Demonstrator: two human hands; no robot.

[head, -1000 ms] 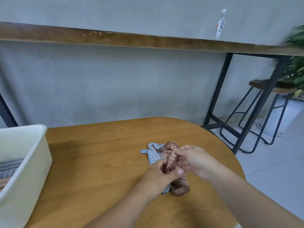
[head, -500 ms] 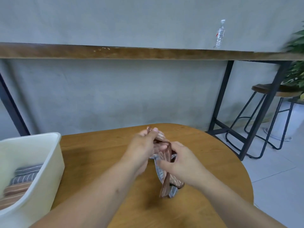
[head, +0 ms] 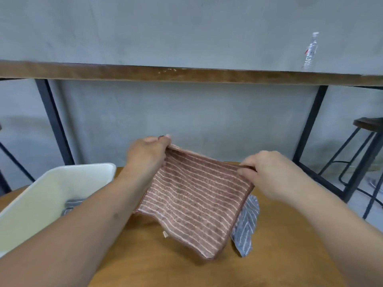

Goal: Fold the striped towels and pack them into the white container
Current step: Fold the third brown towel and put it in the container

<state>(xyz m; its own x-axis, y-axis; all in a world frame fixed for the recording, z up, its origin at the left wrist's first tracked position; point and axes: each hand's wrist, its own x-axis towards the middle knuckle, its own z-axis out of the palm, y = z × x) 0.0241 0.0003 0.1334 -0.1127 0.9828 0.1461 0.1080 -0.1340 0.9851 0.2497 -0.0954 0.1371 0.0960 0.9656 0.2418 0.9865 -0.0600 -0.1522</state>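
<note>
Above the wooden table (head: 186,272) we hold the brown striped towel (head: 192,204) spread in the air — our left hand (head: 145,154) pinches one top corner, our right hand (head: 267,172) pinches the other, fingers curled round the hem on both sides. Its lower edge hangs down over the grey striped towel (head: 246,222), which lies crumpled on the table partly behind it. On our left sits the white container (head: 62,175), with a bit of grey striped cloth showing inside. The risks, as we judge them: a loose pinch could let a corner slip and the towel collapse, or the hanging edge could drag the grey towel along — and uneven corners would give a crooked fold.
</note>
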